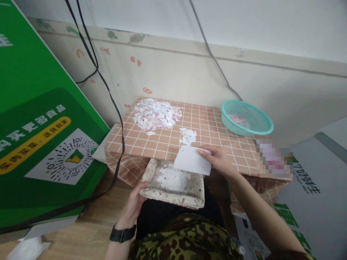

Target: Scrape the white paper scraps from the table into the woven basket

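Observation:
My left hand (137, 200) grips the left side of a fabric-lined basket (173, 198) with a floral pattern, held below the table's front edge. Inside the basket lie white paper scraps (172, 179). Between the thumb and fingers of my right hand (217, 159) is a white sheet of card (192, 160), tilted over the basket's back right corner and the table edge. Just beyond the card, a small heap of paper scraps (188, 135) rests on the checked tablecloth (208, 124). A larger pile of white and pink paper scraps (155, 113) sits at the back left.
A turquoise plastic basket (247, 117) with pinkish scraps stands at the table's back right. Near the right edge lies a blurred-out item (272, 159). A green sign board (40, 108) and hanging black cables (108, 90) flank the left. A grey box (320, 187) is on the right.

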The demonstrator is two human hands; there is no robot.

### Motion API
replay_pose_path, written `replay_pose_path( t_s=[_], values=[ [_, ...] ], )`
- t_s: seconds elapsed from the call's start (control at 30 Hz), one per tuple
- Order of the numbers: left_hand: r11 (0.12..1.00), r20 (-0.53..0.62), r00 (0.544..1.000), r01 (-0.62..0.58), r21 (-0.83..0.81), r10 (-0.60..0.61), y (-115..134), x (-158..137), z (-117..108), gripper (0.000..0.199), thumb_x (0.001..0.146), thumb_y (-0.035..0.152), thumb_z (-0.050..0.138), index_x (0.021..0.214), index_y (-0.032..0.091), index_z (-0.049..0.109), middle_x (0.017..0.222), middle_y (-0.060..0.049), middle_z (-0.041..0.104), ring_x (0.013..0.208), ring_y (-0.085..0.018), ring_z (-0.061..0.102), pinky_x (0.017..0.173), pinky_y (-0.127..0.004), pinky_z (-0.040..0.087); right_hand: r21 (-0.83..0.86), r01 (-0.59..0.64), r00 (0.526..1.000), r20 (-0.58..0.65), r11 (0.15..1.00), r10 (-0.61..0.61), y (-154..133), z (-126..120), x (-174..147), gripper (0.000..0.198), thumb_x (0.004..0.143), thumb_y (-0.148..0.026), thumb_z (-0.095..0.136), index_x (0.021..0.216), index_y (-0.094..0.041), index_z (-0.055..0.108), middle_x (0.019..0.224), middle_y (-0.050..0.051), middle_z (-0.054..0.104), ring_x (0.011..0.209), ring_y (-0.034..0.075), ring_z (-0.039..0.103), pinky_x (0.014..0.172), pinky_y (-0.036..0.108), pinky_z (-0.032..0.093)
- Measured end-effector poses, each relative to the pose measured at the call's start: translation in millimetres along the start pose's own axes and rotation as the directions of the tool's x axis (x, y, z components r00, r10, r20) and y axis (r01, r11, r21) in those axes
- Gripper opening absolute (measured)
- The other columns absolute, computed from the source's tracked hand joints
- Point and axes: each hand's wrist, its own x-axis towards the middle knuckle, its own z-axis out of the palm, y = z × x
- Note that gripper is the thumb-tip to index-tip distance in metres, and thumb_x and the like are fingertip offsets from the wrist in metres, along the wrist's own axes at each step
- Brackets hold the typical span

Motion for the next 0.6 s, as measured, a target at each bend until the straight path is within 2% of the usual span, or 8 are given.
replay_pose_path(
  t_s=[0.07, 0.13, 0.2, 0.3, 0.43, 0.6],
  values=[
    [1.0, 0.015, 1.0, -0.003, -0.003, 0.003, -1.6, 1.3, -1.4, 0.026, 0.07, 0.027, 0.076, 0.093, 0.014, 0.075, 0.082, -0.005, 0.08, 0.073, -0.023, 0.071, 0.066, -0.032, 0.055, 0.007, -0.072, 0.975, -0.209, 0.997, 0.072, 8.2, -9.9, -5.6, 0.045, 0.08, -0.059, 0.068, 0.097, -0.019, 0.08, 0.088, 0.009, 0.078, 0.073, 0.024, 0.069, 0.06, 0.033, 0.052],
    [1.0, 0.026, 1.0, -0.007, -0.006, 0.008, -2.6, 1.9, -1.9, 0.03, 0.071, 0.027, 0.075, 0.098, 0.014, 0.075, 0.086, -0.005, 0.08, 0.075, -0.024, 0.072, 0.067, -0.033, 0.055, -0.017, -0.136, 0.907, -0.404, 0.991, 0.118, 17.2, -21.6, -7.8, 0.05, 0.079, -0.061, 0.068, 0.098, -0.016, 0.079, 0.085, 0.01, 0.077, 0.07, 0.025, 0.068, 0.057, 0.033, 0.05],
    [1.0, 0.028, 1.0, -0.009, -0.012, 0.009, -3.2, 1.8, -1.3, 0.033, 0.071, 0.027, 0.075, 0.101, 0.014, 0.075, 0.088, -0.006, 0.081, 0.077, -0.025, 0.072, 0.068, -0.034, 0.055, -0.062, -0.175, 0.847, -0.518, 0.983, 0.118, 24.0, -31.3, -7.1, 0.052, 0.078, -0.062, 0.068, 0.098, -0.015, 0.079, 0.085, 0.011, 0.077, 0.072, 0.026, 0.068, 0.06, 0.035, 0.051],
    [1.0, 0.025, 1.0, -0.009, -0.016, 0.01, -4.2, 1.7, 0.0, 0.038, 0.071, 0.026, 0.074, 0.107, 0.015, 0.074, 0.091, -0.006, 0.081, 0.08, -0.026, 0.073, 0.069, -0.034, 0.055, -0.135, -0.185, 0.821, -0.565, 0.973, 0.078, 27.7, -35.7, -2.6, 0.053, 0.078, -0.061, 0.067, 0.099, -0.014, 0.08, 0.09, 0.012, 0.077, 0.081, 0.029, 0.07, 0.069, 0.038, 0.053],
    [1.0, 0.034, 0.999, -0.001, 0.002, 0.001, -4.9, 1.2, 0.9, 0.043, 0.071, 0.028, 0.075, 0.112, 0.015, 0.072, 0.092, -0.006, 0.081, 0.083, -0.027, 0.073, 0.071, -0.034, 0.055, -0.167, -0.156, 0.851, -0.524, 0.974, 0.046, 22.1, -27.4, 3.4, 0.054, 0.079, -0.062, 0.064, 0.099, -0.014, 0.08, 0.093, 0.013, 0.078, 0.083, 0.031, 0.07, 0.072, 0.04, 0.053],
    [1.0, 0.048, 0.999, -0.005, 0.006, 0.005, -2.1, -2.2, 3.6, 0.034, 0.071, 0.027, 0.076, 0.102, 0.015, 0.074, 0.088, -0.006, 0.081, 0.084, -0.027, 0.074, 0.07, -0.033, 0.054, -0.231, -0.141, 0.821, -0.571, 0.963, -0.016, 4.9, -18.3, 3.0, 0.051, 0.082, -0.06, 0.062, 0.098, -0.015, 0.08, 0.089, 0.012, 0.078, 0.081, 0.031, 0.07, 0.073, 0.04, 0.053]
  ],
)
